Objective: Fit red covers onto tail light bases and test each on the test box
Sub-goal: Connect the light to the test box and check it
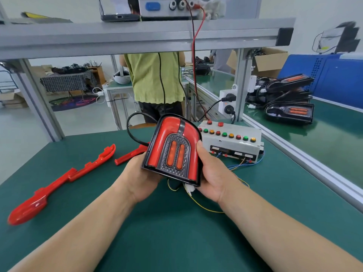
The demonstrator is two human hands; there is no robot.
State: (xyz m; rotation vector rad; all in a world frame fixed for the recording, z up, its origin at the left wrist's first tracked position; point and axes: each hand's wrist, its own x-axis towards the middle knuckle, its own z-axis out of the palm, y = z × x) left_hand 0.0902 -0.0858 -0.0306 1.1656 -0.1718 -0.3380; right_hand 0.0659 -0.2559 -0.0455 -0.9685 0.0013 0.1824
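Tail light (172, 152), red cover already seated, is held above the counter (176, 242) just in front of the test box (231, 142) — left grip (141, 179) curled under its left edge, right grip (214, 173) clamped on its right edge. Fitting looks done, so testing seems the step in hand. A white connector (189, 188) hangs beneath; whether it is mated is unclear — the next move likely needs one grip freed for the box's buttons.
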